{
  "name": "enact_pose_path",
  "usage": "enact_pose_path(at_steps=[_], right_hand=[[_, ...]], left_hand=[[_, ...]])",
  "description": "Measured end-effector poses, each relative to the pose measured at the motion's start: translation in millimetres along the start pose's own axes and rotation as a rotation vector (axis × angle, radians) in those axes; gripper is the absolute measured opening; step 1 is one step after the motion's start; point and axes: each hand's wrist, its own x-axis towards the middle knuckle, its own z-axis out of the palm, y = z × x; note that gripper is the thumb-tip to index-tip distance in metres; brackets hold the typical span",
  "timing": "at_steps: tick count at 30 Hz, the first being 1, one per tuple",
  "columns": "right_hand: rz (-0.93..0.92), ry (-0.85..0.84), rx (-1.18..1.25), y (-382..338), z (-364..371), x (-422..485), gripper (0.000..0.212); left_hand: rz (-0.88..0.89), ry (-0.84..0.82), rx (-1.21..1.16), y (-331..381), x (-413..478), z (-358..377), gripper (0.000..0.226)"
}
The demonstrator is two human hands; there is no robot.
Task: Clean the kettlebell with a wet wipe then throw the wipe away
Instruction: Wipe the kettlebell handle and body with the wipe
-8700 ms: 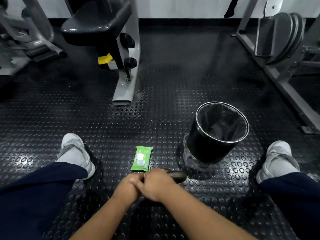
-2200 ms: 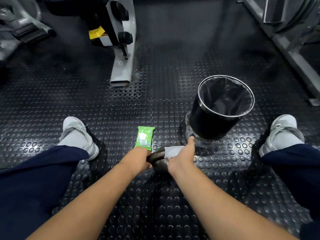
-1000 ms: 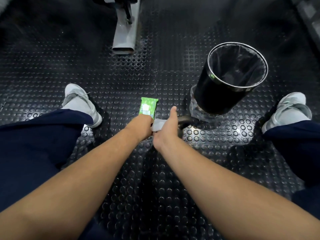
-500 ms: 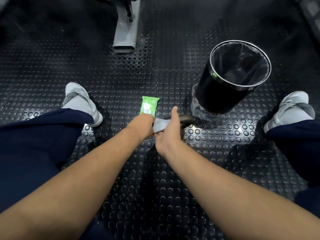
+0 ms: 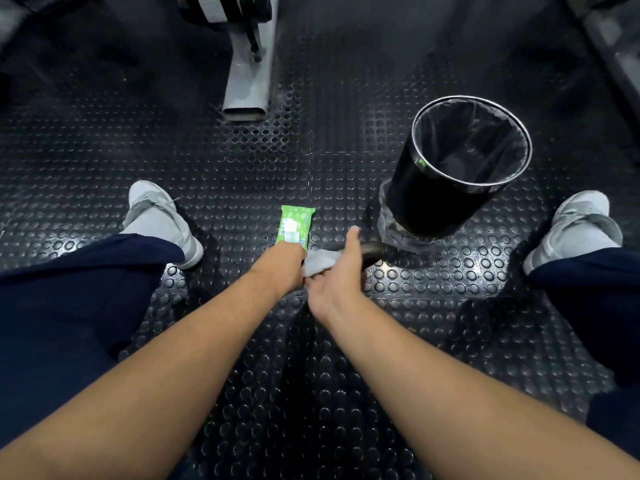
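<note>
Studded black floor [image 5: 207, 168] bears a green wipe packet [image 5: 295, 225], bin [image 5: 426, 199] and kettlebell [image 5: 372, 252].

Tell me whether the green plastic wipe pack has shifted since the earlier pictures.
No. The green plastic wipe pack keeps its place left of the round black bin.

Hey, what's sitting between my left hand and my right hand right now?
The white wet wipe, bunched between the left hand and the right hand. The dark kettlebell shows just past the right hand. This is in the head view.

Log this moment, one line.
wiping | right grip holds wet wipe on kettlebell | left grip at kettlebell, hold unseen | bin beside kettlebell
</note>
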Motion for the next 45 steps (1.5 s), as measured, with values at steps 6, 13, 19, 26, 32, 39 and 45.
enact_pose_path(at_steps=[6,13,19,26,32,39,45], right_hand=[[-0.086,0.098,0.157,-45.7,-26.6,21.4,0.101],[-0.079,0.045,-0.018,4.3,-11.1,3.6,0.085],[-0.117,0.051,0.118,-35.7,-25.2,15.1,0.094],[-0.195,0.121,0.170,-40.5,-34.6,19.9,0.076],[-0.125,0.056,0.162,-19.7,-25.9,30.5,0.090],[-0.113,0.014,0.212,-21.1,-37.4,41.3,0.106],[-0.163,0.085,0.221,-31.3,-33.4,40.1,0.103]], left_hand=[[0.015,-0.028,-0.027,-2.2,0.7,-0.5,0.013],[0.027,-0.014,0.003,-0.4,1.9,-1.1,0.013],[0.031,-0.028,-0.013,-0.1,0.1,-0.5,0.013],[0.010,-0.016,0.085,10.0,-4.4,7.4,0.030],[-0.027,-0.053,0.163,22.1,-18.6,19.0,0.025],[-0.140,-0.060,0.194,30.0,-17.3,20.7,0.041],[-0.130,-0.054,0.331,31.2,-17.6,26.4,0.061]])
